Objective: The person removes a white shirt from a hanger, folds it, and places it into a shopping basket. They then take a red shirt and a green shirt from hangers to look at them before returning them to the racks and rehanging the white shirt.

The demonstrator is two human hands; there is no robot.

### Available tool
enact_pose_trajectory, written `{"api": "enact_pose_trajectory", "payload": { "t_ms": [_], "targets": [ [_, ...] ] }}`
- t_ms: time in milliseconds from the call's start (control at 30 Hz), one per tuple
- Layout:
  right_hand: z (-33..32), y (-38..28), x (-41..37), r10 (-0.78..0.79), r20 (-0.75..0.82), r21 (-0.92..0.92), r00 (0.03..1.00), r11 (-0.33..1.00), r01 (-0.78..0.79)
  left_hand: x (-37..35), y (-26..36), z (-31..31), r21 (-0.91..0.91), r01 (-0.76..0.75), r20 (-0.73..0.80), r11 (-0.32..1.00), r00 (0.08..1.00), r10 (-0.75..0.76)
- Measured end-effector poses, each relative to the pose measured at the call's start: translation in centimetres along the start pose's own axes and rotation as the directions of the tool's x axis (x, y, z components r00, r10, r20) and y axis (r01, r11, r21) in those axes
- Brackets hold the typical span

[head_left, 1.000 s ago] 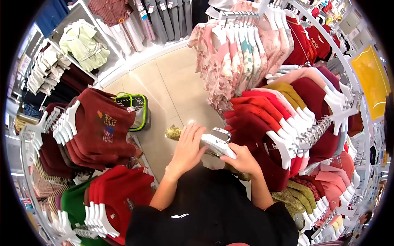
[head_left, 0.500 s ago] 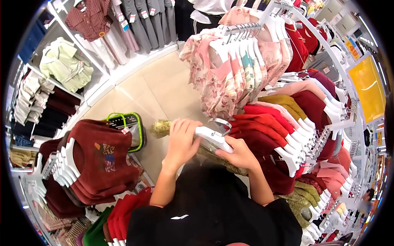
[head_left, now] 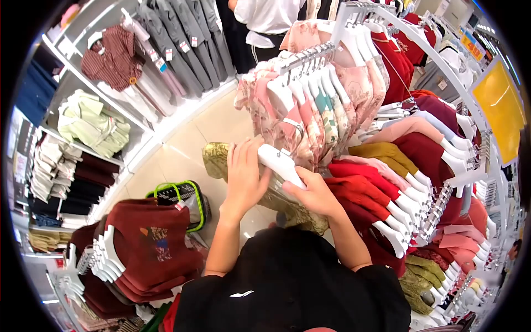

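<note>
In front of my body I hold a white clothes hanger [head_left: 279, 164] with an olive-gold patterned top [head_left: 215, 157] around it. My left hand [head_left: 244, 174] is closed over the hanger's left end and the top's shoulder, and a sleeve sticks out beyond it. My right hand [head_left: 316, 193] grips the hanger's right end, thumb along its upper side. The metal hook [head_left: 296, 128] points away from me, in front of the pink floral blouses [head_left: 310, 116]. The top's body hangs below the hanger, partly hidden by my hands.
Red and maroon tops [head_left: 359, 185] hang on a rack close to my right hand. Brown sweatshirts [head_left: 152, 243] hang at lower left, beside a black-and-green shopping basket [head_left: 202, 206] on the floor. A person in a white shirt [head_left: 274, 16] stands at the far side, near wall shelves [head_left: 141, 138].
The view has shifted, so the racks appear moved. The hanger has risen slightly in view and tilts more steeply, and more of the olive-gold sleeve shows. Both hands keep their hold.
</note>
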State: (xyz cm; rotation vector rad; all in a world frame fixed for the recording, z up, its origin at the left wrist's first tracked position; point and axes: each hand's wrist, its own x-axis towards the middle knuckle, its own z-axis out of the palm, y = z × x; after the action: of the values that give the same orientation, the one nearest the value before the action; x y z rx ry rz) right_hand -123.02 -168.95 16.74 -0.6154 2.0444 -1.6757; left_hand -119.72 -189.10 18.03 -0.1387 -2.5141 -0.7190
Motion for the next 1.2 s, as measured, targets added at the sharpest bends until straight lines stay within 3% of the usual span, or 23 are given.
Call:
{"api": "enact_pose_trajectory", "payload": {
  "t_ms": [233, 533, 667, 767, 1200],
  "targets": [
    [-3.7, -0.3, 5.9, -0.1, -0.086, 0.119, 0.991, 0.987, 0.11, 9.2, -1.3, 3.8, 0.013, -0.078, 0.045, 0.997, 0.996, 0.077],
    [-7.6, 0.7, 10.7, -0.028, -0.149, 0.03, 0.988, 0.999, 0.033, 15.7, -2.7, 7.8, -0.012, -0.039, 0.14, 0.999, 0.989, 0.04],
    [-8.2, 1.6, 12.4, -0.067, -0.188, 0.032, 0.98, 0.997, 0.075, 17.4, -3.7, 9.1, -0.059, -0.007, 0.17, 0.998, 0.985, 0.017],
    [-8.3, 1.8, 13.6, -0.018, -0.179, 0.084, 0.984, 0.996, 0.034, 18.6, -5.0, 9.8, -0.036, -0.081, 0.157, 0.996, 0.984, 0.086],
    [-6.7, 0.5, 19.7, 0.116, -0.225, -0.057, 0.967, 0.99, -0.132, 22.6, -11.3, 11.6, -0.178, 0.072, 0.269, 0.981, 0.963, -0.022]
  ]
}}
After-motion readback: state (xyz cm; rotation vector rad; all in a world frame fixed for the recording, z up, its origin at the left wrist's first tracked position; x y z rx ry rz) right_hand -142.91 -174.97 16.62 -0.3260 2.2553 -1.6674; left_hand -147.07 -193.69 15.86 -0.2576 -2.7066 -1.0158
